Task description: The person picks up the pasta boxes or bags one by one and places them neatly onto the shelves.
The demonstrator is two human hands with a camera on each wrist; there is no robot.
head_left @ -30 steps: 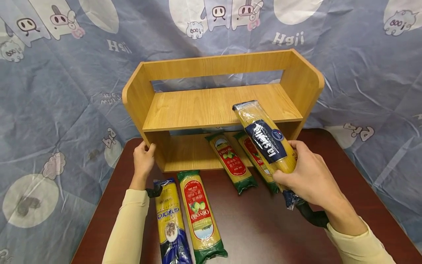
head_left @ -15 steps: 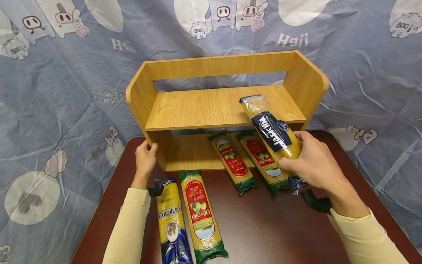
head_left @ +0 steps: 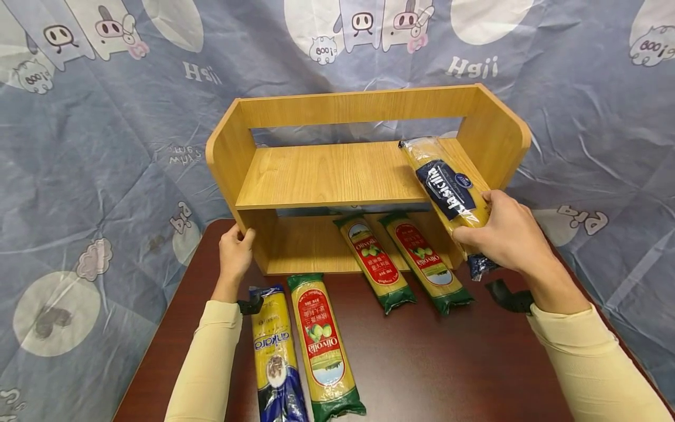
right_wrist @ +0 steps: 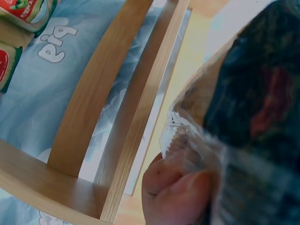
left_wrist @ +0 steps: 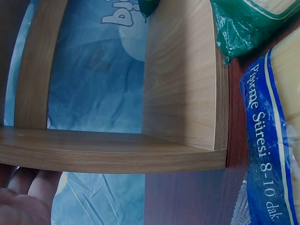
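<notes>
Nearest on the dark counter (head_left: 422, 363) lie a blue Ankara spaghetti pack (head_left: 275, 357) and a red-label Olivolla pack (head_left: 320, 346), side by side. Beyond them the left hand (head_left: 235, 253) holds the front edge of the wooden shelf (head_left: 337, 176) at its left side panel, fingers curled round it. Two more red-label packs (head_left: 403, 261) lie half under the lower tier. The right hand (head_left: 506, 234) has its grip clenched round the near end of the blue-label spaghetti packet (head_left: 448, 190), whose far end rests on the upper board's right side. It looks light and long; the film is likely slippery and the strands brittle, so a hold nearer the middle would probably bend it less.
</notes>
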